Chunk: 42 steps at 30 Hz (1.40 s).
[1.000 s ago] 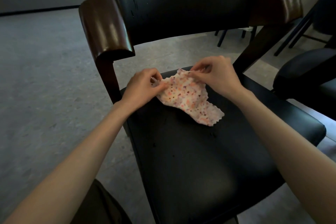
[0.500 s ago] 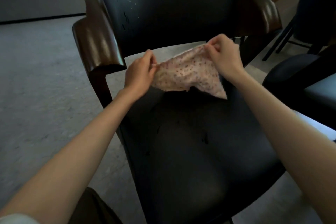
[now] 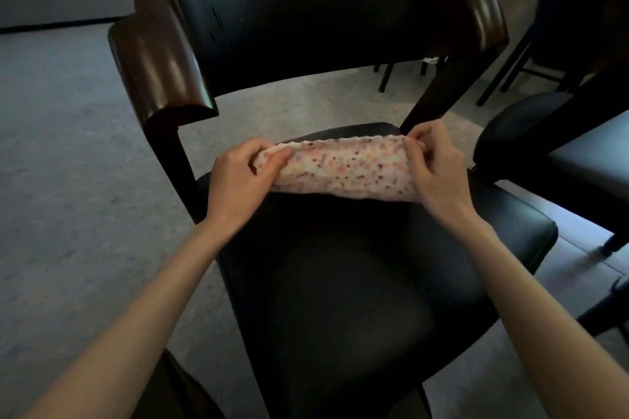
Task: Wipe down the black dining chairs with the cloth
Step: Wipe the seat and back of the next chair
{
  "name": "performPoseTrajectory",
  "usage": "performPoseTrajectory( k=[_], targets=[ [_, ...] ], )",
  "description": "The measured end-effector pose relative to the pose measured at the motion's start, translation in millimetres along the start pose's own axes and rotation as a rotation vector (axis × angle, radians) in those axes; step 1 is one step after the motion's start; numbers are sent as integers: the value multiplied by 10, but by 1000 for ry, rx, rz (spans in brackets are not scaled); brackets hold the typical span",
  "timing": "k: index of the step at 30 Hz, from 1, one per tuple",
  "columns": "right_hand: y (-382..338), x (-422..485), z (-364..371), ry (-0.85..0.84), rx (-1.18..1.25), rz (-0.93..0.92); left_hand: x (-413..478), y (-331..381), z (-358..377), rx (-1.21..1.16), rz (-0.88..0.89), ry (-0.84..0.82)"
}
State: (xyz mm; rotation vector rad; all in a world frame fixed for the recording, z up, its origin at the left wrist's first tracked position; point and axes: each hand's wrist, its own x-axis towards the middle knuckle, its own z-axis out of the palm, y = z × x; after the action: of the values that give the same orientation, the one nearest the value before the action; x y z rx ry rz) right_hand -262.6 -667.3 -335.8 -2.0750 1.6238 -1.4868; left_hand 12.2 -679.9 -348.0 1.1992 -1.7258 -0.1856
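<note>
White cloth speckled pink and dark (image 3: 343,168), bunched into a horizontal band at frame centre, over the rear of the black padded chair seat (image 3: 340,282). Left hand (image 3: 238,187) grips its left end, fingers curled; right hand (image 3: 439,173) pinches its right end. Second black chair (image 3: 561,146) at right edge.

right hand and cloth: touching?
Touching. The head view shows the right hand gripping the right end of the cloth, with its fingers curled over the fabric's edge.
</note>
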Motion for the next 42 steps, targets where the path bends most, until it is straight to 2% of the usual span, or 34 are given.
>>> performPoseTrajectory(
  k=[3,6,9,13,17,20,24,26,28,31,34,37,39,42],
  targets=[
    [66,99,91,-53,-98,101,82,-69,104,-34,-173,-41],
    [171,232,248,-157,-246,221,219,-231,323,35,-307,-137],
    [240,233,338,-238,-387,345,258,-283,445,-18,-428,-263],
    [247,152,322,-338,-603,563,124,-330,320,110,-299,-329],
    [249,86,306,-550,-750,674,-90,-419,126,259,-250,-351],
    [163,120,352,-571,-727,582,-242,-402,43,303,-268,-384],
    [-168,303,478,-317,-558,329,-328,-351,-17,301,-304,-372],
    [-377,374,627,-256,-425,218,-354,-320,-36,302,-306,-366],
    [-559,392,847,-312,-232,183,-380,-308,-56,310,-305,-365],
    [-729,359,1096,-556,-61,126,-446,-321,-111,332,-303,-360],
    [-654,306,1156,-700,-292,-84,-547,-328,-196,360,-288,-341],
    [-438,125,1231,-914,-537,-43,-653,-339,-257,415,-280,-347],
    [-309,7,1325,-834,-602,-99,-710,-350,-253,493,-281,-354],
    [-312,-16,1409,-759,-447,-197,-767,-343,-235,573,-286,-326]
  ],
)
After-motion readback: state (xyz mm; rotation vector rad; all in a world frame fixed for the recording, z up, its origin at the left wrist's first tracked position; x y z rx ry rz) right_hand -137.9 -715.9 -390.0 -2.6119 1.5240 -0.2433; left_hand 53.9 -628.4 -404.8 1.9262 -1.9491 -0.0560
